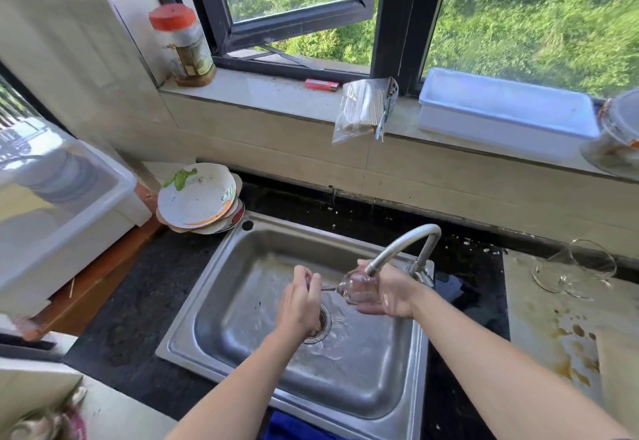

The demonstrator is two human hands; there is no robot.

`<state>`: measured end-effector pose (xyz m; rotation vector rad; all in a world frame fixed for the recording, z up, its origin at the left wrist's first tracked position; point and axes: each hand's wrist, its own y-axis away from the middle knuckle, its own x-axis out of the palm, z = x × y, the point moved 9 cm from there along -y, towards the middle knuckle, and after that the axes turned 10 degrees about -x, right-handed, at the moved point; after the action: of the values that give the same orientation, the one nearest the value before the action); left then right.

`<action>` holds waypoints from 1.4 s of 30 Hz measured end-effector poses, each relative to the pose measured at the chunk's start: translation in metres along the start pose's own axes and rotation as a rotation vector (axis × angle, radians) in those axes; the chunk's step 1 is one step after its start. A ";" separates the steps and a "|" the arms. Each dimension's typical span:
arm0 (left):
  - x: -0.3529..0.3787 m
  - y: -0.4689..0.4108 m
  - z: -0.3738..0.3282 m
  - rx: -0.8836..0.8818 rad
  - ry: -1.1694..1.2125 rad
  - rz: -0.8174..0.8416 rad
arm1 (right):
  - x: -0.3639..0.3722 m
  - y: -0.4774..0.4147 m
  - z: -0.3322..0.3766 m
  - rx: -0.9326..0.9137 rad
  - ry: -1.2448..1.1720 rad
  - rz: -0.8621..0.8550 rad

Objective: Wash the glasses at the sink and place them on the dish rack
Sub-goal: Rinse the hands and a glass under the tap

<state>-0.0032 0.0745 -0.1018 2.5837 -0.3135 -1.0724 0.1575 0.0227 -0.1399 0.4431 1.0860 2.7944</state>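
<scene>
A clear stemmed glass (349,285) lies sideways under the curved faucet (404,244), over the steel sink (221,287). My left hand (302,298) pinches its stem and foot at the left. My right hand (383,292) curls round the bowl of the glass under the spout. Water ripples around the drain (323,325) below. A second stemmed glass (577,270) lies on its side on the counter at the right.
Dirty plates (198,197) are stacked at the sink's back left corner. A white plastic bin (65,204) stands at the left. On the sill sit a jar (183,45), a lighter (321,84), a bagged bundle (364,107) and a white tray (505,111). The right counter (553,329) is stained.
</scene>
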 end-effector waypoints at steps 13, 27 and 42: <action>0.021 -0.003 0.029 -0.253 -0.057 0.070 | 0.011 -0.001 -0.004 -0.205 -0.335 -0.474; 0.090 0.029 0.076 -0.817 0.501 0.976 | -0.006 0.002 0.021 -0.445 0.619 -0.163; 0.138 -0.014 -0.005 -0.674 0.950 0.491 | -0.024 0.075 0.031 -0.920 1.125 -0.243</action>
<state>0.0970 0.0440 -0.1928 1.9424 -0.2502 0.2400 0.1896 -0.0180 -0.0729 -1.3245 -0.2380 2.7930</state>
